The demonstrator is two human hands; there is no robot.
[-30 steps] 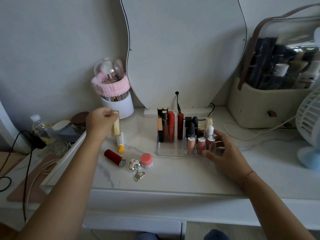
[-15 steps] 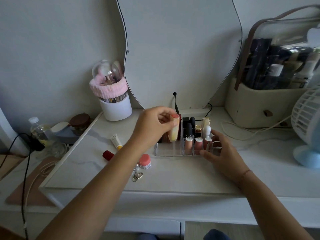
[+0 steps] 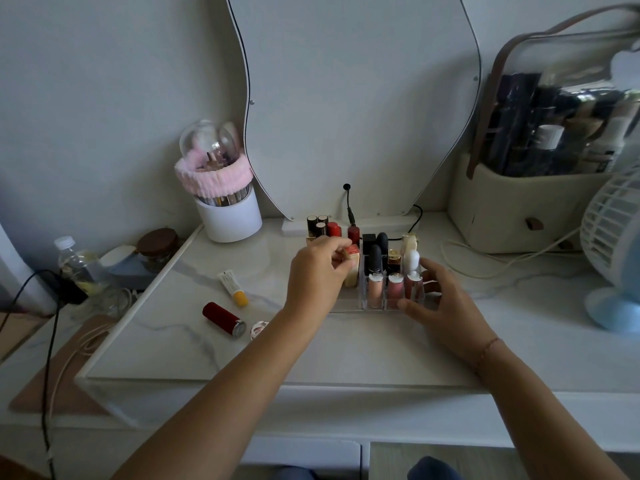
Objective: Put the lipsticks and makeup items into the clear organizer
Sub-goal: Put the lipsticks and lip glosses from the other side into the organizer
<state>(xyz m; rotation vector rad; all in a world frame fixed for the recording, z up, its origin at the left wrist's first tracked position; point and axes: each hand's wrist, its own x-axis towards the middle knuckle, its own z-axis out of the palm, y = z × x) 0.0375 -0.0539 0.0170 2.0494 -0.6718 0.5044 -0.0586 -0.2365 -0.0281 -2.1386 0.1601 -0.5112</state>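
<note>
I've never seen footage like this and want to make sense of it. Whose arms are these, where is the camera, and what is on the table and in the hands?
There is no machine here. A person wears a wide-angle camera on the head, looking forward and down, so the two bare arms reaching in from below are their own.

The left hand pinches a pale tube with a red cap and holds it upright at the clear organizer, which already stands full of lipsticks and glosses. The right hand rests open against the organizer's right end, seemingly steadying it.

On the marble tabletop, left of the organizer, lie a red lipstick, a small white tube with a yellow cap and a small round item, mostly hidden by the left arm. Behind stand a mirror, a white brush cup, a bag of bottles and a fan.
</note>
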